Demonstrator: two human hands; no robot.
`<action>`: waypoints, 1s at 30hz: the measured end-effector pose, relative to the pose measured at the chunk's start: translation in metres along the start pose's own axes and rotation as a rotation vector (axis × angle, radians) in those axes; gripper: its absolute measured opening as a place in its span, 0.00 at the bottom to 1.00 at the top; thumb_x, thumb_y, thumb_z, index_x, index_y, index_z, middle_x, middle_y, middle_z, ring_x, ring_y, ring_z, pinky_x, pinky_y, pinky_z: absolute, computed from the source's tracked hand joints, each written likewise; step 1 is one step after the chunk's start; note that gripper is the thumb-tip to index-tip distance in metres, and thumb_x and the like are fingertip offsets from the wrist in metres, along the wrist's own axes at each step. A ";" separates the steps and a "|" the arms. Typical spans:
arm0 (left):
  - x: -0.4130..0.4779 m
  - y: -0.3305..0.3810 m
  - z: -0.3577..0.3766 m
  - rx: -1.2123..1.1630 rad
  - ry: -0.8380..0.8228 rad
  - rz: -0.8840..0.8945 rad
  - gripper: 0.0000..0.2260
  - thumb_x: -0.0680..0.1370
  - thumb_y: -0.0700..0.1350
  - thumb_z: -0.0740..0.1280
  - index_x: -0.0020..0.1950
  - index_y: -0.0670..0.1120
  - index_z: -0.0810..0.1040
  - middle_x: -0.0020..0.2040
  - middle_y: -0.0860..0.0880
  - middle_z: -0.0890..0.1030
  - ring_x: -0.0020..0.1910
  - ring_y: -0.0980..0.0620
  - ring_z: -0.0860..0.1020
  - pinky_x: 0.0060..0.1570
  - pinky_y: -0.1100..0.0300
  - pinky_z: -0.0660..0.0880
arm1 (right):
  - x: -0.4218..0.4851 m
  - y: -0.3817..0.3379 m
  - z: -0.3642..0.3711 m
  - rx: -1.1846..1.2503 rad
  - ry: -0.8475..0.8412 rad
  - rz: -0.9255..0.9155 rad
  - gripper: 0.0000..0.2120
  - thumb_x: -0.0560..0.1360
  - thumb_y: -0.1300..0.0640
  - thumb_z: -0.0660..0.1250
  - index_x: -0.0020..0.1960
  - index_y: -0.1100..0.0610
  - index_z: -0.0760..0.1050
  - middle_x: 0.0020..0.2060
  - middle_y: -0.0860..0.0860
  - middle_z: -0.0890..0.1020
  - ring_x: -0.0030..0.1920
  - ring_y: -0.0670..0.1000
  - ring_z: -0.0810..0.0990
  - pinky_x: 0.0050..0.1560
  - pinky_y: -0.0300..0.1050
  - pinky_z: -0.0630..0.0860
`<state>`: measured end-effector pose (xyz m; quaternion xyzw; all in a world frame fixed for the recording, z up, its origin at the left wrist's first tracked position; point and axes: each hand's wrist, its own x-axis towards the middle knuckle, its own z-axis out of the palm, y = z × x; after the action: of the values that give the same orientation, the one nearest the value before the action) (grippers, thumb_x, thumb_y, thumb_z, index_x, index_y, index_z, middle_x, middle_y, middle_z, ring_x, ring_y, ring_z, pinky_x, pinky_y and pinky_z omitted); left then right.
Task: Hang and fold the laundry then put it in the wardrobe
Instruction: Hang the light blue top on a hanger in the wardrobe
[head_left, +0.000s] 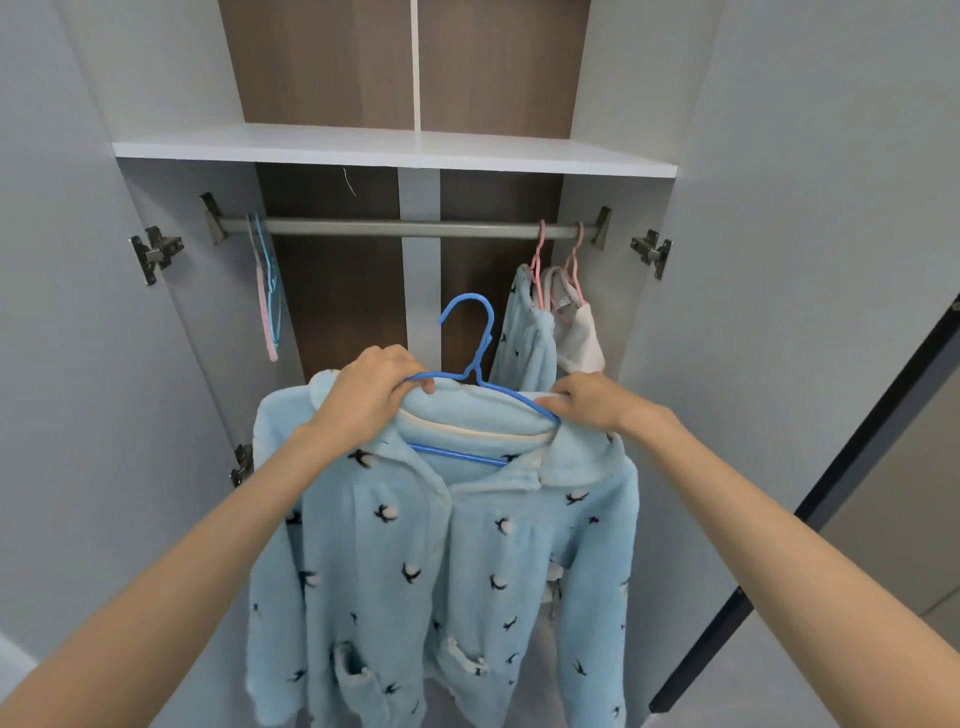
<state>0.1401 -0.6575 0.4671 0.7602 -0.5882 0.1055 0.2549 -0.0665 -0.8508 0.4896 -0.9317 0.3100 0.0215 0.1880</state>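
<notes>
Gripping a fleece pyjama top (441, 545) on its blue hanger (478, 364), left hand (371, 397) and right hand (592, 402) fingers clamped

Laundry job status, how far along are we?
Done: two garments hang on pink hangers at the right end of the rail. In hand: left hand and right hand grip the blue hanger carrying the blue pyjama top, hook below the rail. Left: hooking it on. No folded laundry is visible.

Bare middle stretch of rail (405, 227) between empty hangers (267, 291) at left and hung garments (540, 322) at right
</notes>
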 end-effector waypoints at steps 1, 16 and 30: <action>0.000 -0.001 0.000 0.008 0.000 0.003 0.10 0.79 0.42 0.62 0.47 0.53 0.82 0.49 0.52 0.78 0.46 0.49 0.73 0.47 0.52 0.72 | -0.001 -0.002 0.001 -0.011 -0.011 -0.006 0.19 0.80 0.45 0.58 0.35 0.55 0.68 0.35 0.51 0.72 0.39 0.52 0.71 0.38 0.43 0.67; -0.015 -0.044 -0.017 -0.055 0.042 -0.148 0.10 0.78 0.42 0.65 0.44 0.56 0.82 0.45 0.54 0.77 0.47 0.48 0.75 0.46 0.51 0.73 | -0.006 -0.006 0.033 0.307 0.069 0.001 0.26 0.78 0.35 0.49 0.51 0.57 0.71 0.49 0.50 0.77 0.52 0.52 0.74 0.55 0.45 0.68; -0.009 -0.069 -0.004 -0.096 0.083 -0.176 0.09 0.77 0.40 0.67 0.48 0.52 0.84 0.47 0.51 0.80 0.50 0.47 0.75 0.48 0.47 0.73 | 0.024 0.008 0.045 1.334 -0.101 0.467 0.11 0.77 0.59 0.66 0.58 0.62 0.76 0.56 0.57 0.80 0.52 0.54 0.79 0.53 0.46 0.76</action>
<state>0.2032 -0.6357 0.4484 0.7908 -0.5126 0.0856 0.3234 -0.0483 -0.8537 0.4416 -0.5248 0.4397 -0.0900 0.7233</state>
